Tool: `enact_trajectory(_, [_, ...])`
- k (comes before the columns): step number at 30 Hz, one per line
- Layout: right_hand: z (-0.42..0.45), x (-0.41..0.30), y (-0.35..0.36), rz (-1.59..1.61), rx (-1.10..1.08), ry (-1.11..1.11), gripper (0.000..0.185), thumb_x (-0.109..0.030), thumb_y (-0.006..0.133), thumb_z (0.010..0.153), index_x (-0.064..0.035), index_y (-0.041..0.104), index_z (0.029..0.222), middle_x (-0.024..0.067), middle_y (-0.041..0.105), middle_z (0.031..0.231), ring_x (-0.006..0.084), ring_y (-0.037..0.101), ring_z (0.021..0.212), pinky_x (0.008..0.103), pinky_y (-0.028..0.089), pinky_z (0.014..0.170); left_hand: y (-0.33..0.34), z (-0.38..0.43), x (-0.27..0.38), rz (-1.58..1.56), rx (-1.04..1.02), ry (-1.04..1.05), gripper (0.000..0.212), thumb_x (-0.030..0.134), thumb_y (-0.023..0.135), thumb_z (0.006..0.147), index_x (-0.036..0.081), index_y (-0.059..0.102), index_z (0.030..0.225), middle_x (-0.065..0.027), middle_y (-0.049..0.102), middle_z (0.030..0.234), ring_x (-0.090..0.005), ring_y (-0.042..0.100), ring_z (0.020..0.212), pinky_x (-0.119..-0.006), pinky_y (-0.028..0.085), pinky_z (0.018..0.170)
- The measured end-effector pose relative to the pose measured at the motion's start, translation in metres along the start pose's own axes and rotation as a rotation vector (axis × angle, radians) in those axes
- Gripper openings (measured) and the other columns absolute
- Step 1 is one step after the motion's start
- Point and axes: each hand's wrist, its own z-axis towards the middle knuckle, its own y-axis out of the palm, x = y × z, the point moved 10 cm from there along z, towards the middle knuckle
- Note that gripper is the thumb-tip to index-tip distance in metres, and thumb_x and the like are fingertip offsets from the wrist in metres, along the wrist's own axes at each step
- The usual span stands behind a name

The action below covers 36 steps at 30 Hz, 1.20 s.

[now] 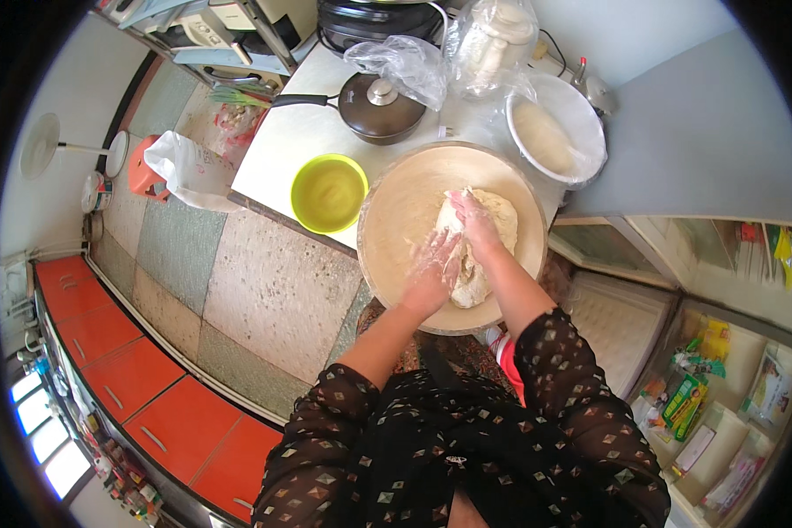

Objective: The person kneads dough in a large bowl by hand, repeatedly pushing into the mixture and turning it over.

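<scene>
A pale lump of dough (498, 208) sits on the right side of a wide, round, shallow basin (396, 198). My right hand (476, 221) grips the top of the dough, its fingers curled over the far left part. Against the dough's left side lies my left hand (433, 270), fingers pressed into it and holding it. Both hands are coated with flour or bits of dough. My palms hide part of the lump. Just left of the basin stands a yellow-green bowl (330, 195) with what looks like liquid in it.
The basin overhangs the near edge of a white table (264, 165). Behind it are a lidded dark saucepan (379, 112), a clear plastic bag (402, 63) and a plastic-covered white bowl (548, 132). At right stands an open cabinet (713, 396); red-orange cupboards (132, 376) line the left.
</scene>
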Motion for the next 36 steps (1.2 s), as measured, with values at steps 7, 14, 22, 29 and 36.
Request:
enact_trajectory(7, [-0.076, -0.081, 0.010, -0.327, -0.109, -0.440, 0.021, -0.015, 0.043, 0.087, -0.0053, 0.059, 0.097, 0.0146, 0.059, 0.099, 0.0312, 0.056, 0.092, 0.0374, 0.043, 0.083, -0.017, 0.002, 0.009, 0.551, 0.096, 0.313, 0.044, 0.019, 0.049, 0.081, 0.007, 0.044, 0.122, -0.0168, 0.044, 0.125, -0.0303, 0.037, 0.120, -0.041, 0.027, 0.101])
enact_trajectory(14, [-0.081, -0.083, 0.066, -0.519, -0.586, -0.188, 0.036, -0.031, 0.040, 0.088, -0.0011, 0.061, 0.092, 0.0154, 0.061, 0.083, 0.0300, 0.058, 0.082, 0.0359, 0.043, 0.078, -0.006, -0.001, 0.029, 0.393, -0.153, 0.467, 0.022, 0.016, 0.058, 0.069, 0.006, 0.058, 0.089, -0.0142, 0.059, 0.089, -0.0318, 0.057, 0.081, -0.043, 0.046, 0.072])
enact_trajectory(22, [-0.093, -0.036, 0.072, 0.356, -0.642, 0.594, 0.054, -0.050, 0.039, 0.087, 0.0008, 0.058, 0.089, 0.0112, 0.061, 0.082, 0.0210, 0.058, 0.075, 0.0334, 0.046, 0.074, -0.027, -0.030, 0.093, 0.327, -0.038, 0.993, 0.009, 0.009, 0.060, 0.061, 0.007, 0.054, 0.067, -0.0080, 0.055, 0.072, -0.0282, 0.055, 0.068, -0.039, 0.045, 0.066])
enact_trajectory(29, [-0.096, 0.003, 0.067, 1.002, -0.510, 0.848, 0.050, -0.048, 0.038, 0.088, -0.0011, 0.056, 0.090, 0.0126, 0.062, 0.083, 0.0255, 0.059, 0.077, 0.0382, 0.048, 0.074, -0.036, -0.034, 0.095, 0.291, 0.130, 0.922, 0.032, 0.007, 0.062, 0.059, 0.006, 0.056, 0.091, -0.0125, 0.056, 0.094, -0.0309, 0.054, 0.093, -0.040, 0.042, 0.082])
enact_trajectory(36, [-0.056, 0.015, 0.045, 1.068, -0.331, 0.612, 0.057, -0.050, 0.027, 0.089, -0.0004, 0.052, 0.103, 0.0149, 0.058, 0.096, 0.0261, 0.056, 0.089, 0.0390, 0.044, 0.083, -0.022, -0.030, 0.058, 0.040, -0.026, 0.561, 0.048, 0.015, 0.048, 0.082, 0.001, 0.036, 0.127, -0.0191, 0.035, 0.132, -0.0366, 0.034, 0.121, -0.041, 0.028, 0.101])
